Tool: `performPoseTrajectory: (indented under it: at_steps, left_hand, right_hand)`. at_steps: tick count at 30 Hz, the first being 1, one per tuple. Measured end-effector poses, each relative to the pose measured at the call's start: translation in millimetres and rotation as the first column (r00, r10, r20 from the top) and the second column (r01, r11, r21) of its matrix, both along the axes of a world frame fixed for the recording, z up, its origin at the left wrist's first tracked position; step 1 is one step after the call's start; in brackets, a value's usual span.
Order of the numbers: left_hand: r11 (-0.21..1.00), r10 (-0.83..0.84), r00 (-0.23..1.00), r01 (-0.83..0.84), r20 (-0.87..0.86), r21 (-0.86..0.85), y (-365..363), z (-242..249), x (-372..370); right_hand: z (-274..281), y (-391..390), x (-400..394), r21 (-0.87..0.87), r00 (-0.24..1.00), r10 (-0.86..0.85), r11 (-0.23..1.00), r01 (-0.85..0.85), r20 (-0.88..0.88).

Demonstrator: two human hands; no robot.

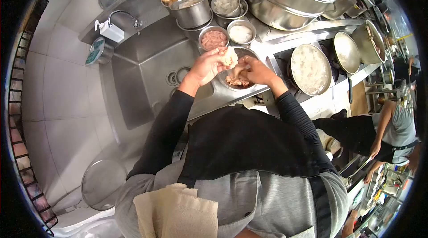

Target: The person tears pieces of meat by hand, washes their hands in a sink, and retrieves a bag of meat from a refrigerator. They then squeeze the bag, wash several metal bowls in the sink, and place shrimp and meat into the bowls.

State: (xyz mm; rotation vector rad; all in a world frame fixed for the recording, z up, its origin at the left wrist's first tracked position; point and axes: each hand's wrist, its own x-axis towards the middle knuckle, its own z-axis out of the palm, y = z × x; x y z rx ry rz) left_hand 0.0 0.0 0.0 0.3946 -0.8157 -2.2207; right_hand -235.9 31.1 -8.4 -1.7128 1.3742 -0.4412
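Pale lump (230, 58) at the left rim of the bowl (245, 52).
Your left hand (206, 67) pinches it between fingers; keep drips over the bowl. I cannot tell whether your right hand's (261, 70) fingers grip anything.

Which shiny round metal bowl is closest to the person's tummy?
The round silver metal bowl with brownish food, under the right hand. It's nearest the black apron; the other metal bowls stand farther back.

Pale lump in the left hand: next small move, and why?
Probably bring the right hand up from the bowl to the lump, with a little of the brownish food. The left hand holds the lump by the bowl's rim, and the right reaches over the food; whether it has any is unclear.
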Motion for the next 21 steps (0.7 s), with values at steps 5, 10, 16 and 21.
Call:
performPoseTrajectory:
  at_steps: [5,10,16,21]
  left_hand:
    - [0.983,0.177,0.928,-0.148,0.327,-0.113,4,5,-12]
    - [0.971,0.222,0.887,-0.164,0.405,-0.174,5,-14,-24]
    - [0.971,0.209,0.927,-0.235,0.311,0.046,11,10,-23]
    - [0.885,0.444,0.835,-0.353,0.325,-0.303,17,7,-34]
  right_hand:
    - [23,5,15,-0.057,0.897,-0.047,0.995,0.080,0.440]
    - [23,-3,21,0.018,0.692,-0.036,0.999,0.033,0.721]
    - [25,-3,16,0.313,0.603,-0.365,0.930,0.194,0.710]
    - [33,5,27,0.553,0.269,-0.552,0.830,0.080,0.789]
